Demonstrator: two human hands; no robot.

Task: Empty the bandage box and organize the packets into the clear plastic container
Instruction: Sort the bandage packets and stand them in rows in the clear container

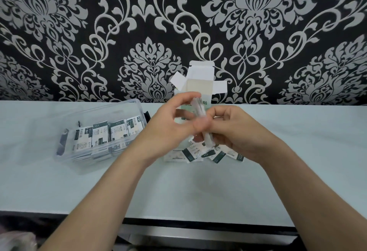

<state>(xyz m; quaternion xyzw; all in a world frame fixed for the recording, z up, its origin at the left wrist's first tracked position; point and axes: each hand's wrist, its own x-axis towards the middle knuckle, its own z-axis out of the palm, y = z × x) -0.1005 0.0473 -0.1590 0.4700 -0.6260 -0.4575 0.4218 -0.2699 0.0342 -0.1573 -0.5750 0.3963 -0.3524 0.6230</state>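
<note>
1. Left hand (168,129) and right hand (238,131) met in mid-air above the table (198,191), fingers of both curled.
2. Between them was a thin packet stack (198,107), seen edge-on and tilted, top end toward the left fingertips. It was motion-blurred, so no count.
3. Left hand pinched the stack's upper and middle part between thumb and fingers. Right hand gripped its lower end, fingers wrapped under it.
4. Bandage box (200,84) stood upright on the table just behind both hands, top flaps folded open. Its lower front was hidden by the hands.
5. Loose packets (198,152) lay fanned flat on the table, directly below the hands and partly covered by them.
6. Clear container (119,102) sat on the table to the left of the left hand, near but not touching it, with no lid on it.
7. Stored packets (103,133) stood on edge inside it, packed side by side in a row.
8. Black-and-silver damask wallpaper (79,32) was beyond the hands, behind the box.
</note>
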